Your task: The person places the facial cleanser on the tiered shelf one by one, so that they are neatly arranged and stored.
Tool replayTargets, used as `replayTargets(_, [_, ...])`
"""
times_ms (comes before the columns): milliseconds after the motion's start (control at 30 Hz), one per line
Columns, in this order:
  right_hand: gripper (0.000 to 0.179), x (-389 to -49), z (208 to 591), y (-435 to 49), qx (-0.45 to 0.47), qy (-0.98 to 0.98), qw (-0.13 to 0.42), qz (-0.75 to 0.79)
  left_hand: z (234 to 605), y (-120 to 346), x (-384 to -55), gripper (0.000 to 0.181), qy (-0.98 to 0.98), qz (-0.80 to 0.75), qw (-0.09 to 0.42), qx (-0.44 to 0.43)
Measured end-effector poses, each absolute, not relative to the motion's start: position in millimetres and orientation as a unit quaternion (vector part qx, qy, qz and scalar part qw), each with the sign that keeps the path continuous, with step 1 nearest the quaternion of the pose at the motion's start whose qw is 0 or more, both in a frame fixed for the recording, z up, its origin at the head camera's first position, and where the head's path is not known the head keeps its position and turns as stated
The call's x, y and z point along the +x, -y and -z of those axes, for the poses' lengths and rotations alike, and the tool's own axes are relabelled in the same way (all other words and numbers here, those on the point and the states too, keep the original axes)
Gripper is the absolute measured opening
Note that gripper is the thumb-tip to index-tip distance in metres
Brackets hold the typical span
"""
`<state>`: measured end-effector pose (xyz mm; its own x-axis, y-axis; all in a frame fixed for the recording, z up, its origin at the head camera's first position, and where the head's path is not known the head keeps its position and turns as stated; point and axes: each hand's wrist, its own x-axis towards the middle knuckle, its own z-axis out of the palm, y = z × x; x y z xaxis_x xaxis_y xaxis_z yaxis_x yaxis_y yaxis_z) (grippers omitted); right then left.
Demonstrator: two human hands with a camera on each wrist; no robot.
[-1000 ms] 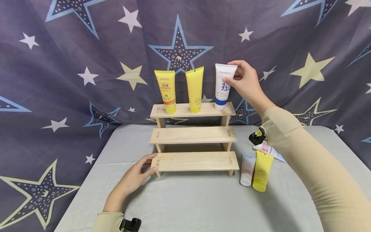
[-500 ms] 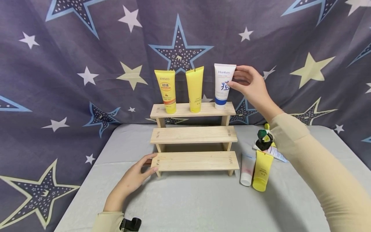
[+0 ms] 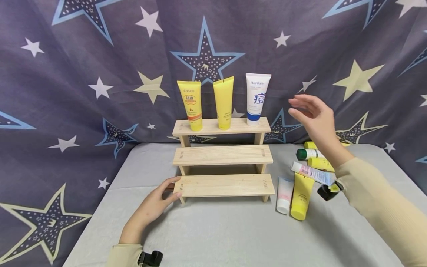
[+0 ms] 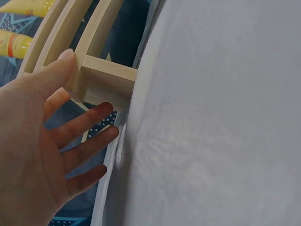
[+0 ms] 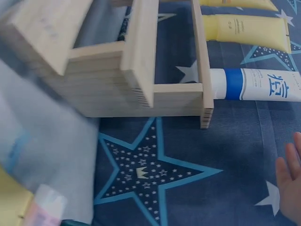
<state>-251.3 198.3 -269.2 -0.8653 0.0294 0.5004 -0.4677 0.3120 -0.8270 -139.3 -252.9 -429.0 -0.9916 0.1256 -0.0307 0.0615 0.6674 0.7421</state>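
Observation:
A three-step wooden display stand [image 3: 222, 155] stands on the cloth-covered table. My left hand [image 3: 154, 205] holds the left end of its lowest step between thumb and index finger; in the left wrist view the other fingers [image 4: 89, 146] are spread beside the stand. On the top step stand a yellow ENSEO tube [image 3: 190, 105], a plain-faced yellow tube [image 3: 224, 104] and a white Hankey tube [image 3: 256, 98] with a blue band, all cap down. My right hand [image 3: 315, 116] hovers right of the white tube, apart from it, fingers loosely bent around nothing.
Right of the stand lie a small white-and-pink tube [image 3: 284, 194], a yellow tube [image 3: 301, 196], a pink-and-blue tube [image 3: 311, 173], a green-capped tube [image 3: 307, 154] and more yellow tubes, partly behind my right forearm. A star-patterned curtain [image 3: 213, 44] hangs behind the table [image 3: 220, 233].
My right hand has let go of the white Hankey tube and drawn away to the right and down. The tube stays upright on the top step. My left hand has not moved.

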Motion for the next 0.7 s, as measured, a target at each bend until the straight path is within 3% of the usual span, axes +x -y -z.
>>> replayTargets(433, [0.036,-203,319,-222,0.169,0.711,0.203,-0.651,427,252,-141,0.062,-0.912,-0.404,0.044,0.051])
replayTargets(700, [0.032,-176,349,-236,0.133,0.716,0.187,-0.659,426,251,-139,0.062,-0.914,-0.4,0.045,0.048])
